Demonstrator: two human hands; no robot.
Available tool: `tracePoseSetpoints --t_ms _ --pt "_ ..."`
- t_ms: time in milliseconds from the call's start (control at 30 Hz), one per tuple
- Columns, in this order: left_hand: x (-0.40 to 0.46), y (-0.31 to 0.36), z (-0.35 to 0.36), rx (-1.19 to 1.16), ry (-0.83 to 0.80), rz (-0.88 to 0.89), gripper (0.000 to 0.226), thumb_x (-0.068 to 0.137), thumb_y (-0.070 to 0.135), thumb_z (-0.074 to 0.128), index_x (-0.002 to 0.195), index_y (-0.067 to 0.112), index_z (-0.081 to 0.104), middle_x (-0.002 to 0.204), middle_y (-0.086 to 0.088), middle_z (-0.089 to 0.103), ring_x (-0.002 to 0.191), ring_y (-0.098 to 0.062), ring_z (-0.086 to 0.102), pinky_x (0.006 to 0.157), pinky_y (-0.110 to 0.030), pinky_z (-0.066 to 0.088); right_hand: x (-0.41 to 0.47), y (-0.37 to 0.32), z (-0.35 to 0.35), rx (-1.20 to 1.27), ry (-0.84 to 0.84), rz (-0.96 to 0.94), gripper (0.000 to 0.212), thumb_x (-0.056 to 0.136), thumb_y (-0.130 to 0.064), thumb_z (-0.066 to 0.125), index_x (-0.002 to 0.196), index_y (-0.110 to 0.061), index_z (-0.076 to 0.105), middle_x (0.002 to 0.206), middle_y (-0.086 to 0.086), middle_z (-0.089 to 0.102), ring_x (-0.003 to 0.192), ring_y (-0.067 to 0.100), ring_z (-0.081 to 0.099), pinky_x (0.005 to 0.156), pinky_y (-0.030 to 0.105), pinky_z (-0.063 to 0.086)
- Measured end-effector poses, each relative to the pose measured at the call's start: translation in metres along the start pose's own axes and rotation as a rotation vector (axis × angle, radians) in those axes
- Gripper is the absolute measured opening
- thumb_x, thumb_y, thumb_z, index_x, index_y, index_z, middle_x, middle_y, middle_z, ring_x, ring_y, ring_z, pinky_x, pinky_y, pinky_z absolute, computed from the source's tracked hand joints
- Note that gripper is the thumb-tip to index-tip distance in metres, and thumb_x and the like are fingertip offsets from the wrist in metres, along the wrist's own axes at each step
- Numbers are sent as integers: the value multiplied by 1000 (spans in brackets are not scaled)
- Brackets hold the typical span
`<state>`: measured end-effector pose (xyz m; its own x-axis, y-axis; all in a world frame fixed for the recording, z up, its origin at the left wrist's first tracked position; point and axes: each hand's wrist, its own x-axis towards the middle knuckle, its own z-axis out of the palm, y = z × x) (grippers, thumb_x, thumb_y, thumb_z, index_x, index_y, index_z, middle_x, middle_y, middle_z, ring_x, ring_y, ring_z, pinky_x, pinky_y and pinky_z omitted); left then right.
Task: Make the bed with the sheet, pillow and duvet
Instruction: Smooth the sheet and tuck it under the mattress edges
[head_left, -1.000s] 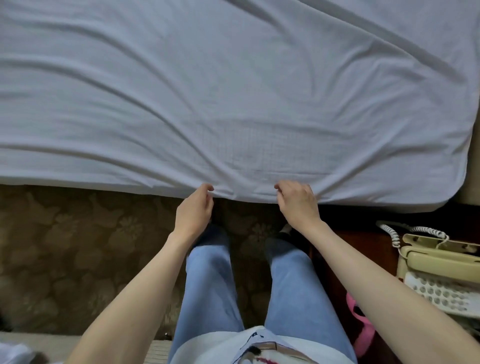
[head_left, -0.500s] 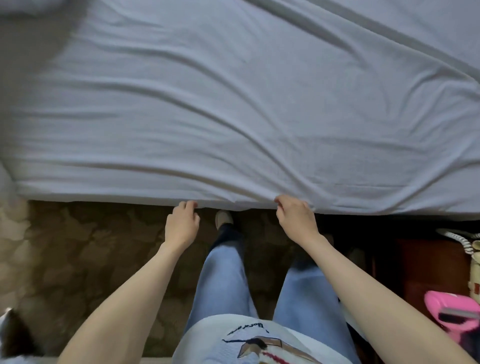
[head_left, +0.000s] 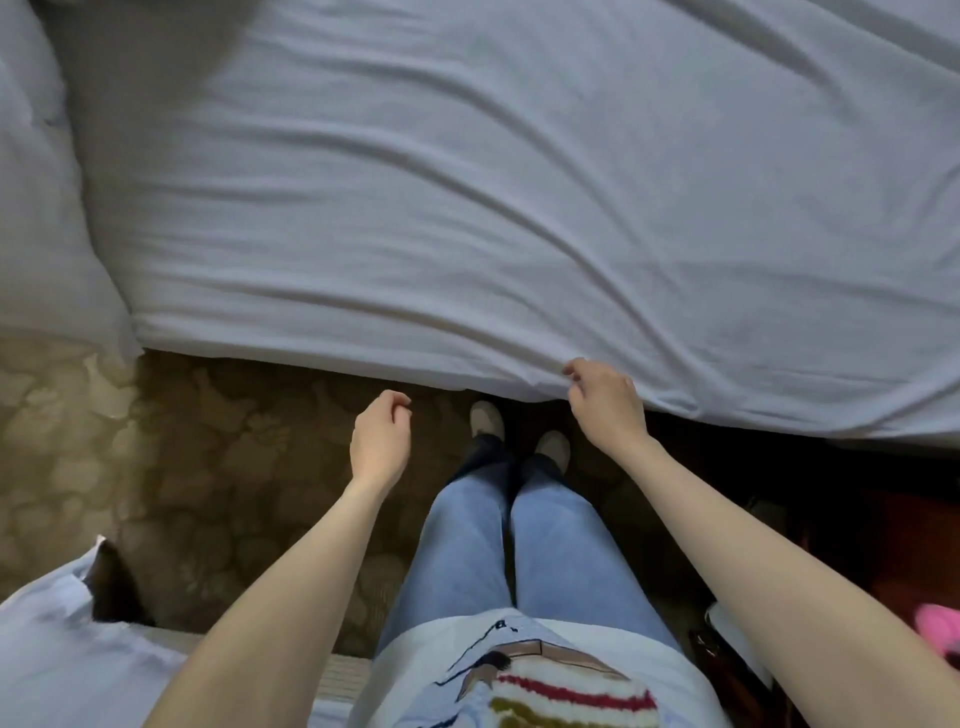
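Observation:
A white sheet (head_left: 493, 208) lies wrinkled over the mattress and fills the upper part of the head view, its near edge hanging over the bedside. My right hand (head_left: 605, 408) grips that near edge, fingers curled into the fabric, and creases run out from the grip. My left hand (head_left: 379, 441) hangs over the carpet just short of the bed edge, with loosely curled fingers holding nothing. A bulky white piece of bedding (head_left: 36, 208), perhaps the duvet, is heaped at the bed's left end.
Patterned brown carpet (head_left: 182, 467) runs along the bedside under my feet. More white bedding (head_left: 62, 670) lies at the lower left. A dark wooden stand (head_left: 883, 545) with a pink object (head_left: 937, 626) is at the right.
I have stepped left along the bed, and the phone has left the view. My left hand has let go of the sheet edge and drawn back. My right hand still holds the edge.

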<state>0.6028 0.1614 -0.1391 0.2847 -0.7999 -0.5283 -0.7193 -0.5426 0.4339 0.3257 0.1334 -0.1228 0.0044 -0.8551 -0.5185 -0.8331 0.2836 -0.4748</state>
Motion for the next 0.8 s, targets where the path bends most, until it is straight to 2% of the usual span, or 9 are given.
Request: tracePoseSetpoints --t_ms 100,233,367,533,667,800 --pt "10 2 -3 2 9 13 23 100 20 43 116 17 59 108 1 63 97 -14 59 87 -36 53 6 -9 11 -12 -10 -41 30 94 -11 42 120 -12 58 111 7 62 101 25 54 92 40 41" --pt "31 -10 -16 116 10 28 28 97 19 44 122 16 56 120 -5 55 107 -22 54 92 -40 47 12 -25 26 -43 -26 -91 32 95 -13 44 125 -15 56 122 3 59 111 21 51 96 35 37" --pt "61 -28 -40 320 -24 79 38 96 19 47 134 17 48 137 -11 41 122 -30 41 98 -44 38 20 -53 48 -99 -45 -99 36 94 -14 47 130 -17 53 124 3 55 114 20 48 96 34 37" --pt "110 -54 -86 469 -117 147 58 94 23 54 147 24 29 155 -11 18 141 -34 20 110 -51 28 44 -115 84 -162 -8 -63 43 91 -9 50 133 -14 49 129 5 52 117 22 47 97 35 36" --pt "165 -87 -131 644 -179 376 64 91 22 59 146 30 27 155 -11 18 142 -34 19 112 -51 26 71 -167 117 -226 54 -13 43 86 -8 57 128 -11 51 124 11 51 111 28 48 92 40 40" --pt "210 -116 -164 803 -211 718 69 82 18 66 143 28 35 145 -14 35 134 -37 34 102 -52 36 96 -209 152 -384 40 -41 44 82 -14 62 124 -5 51 117 13 52 103 29 49 83 39 44"
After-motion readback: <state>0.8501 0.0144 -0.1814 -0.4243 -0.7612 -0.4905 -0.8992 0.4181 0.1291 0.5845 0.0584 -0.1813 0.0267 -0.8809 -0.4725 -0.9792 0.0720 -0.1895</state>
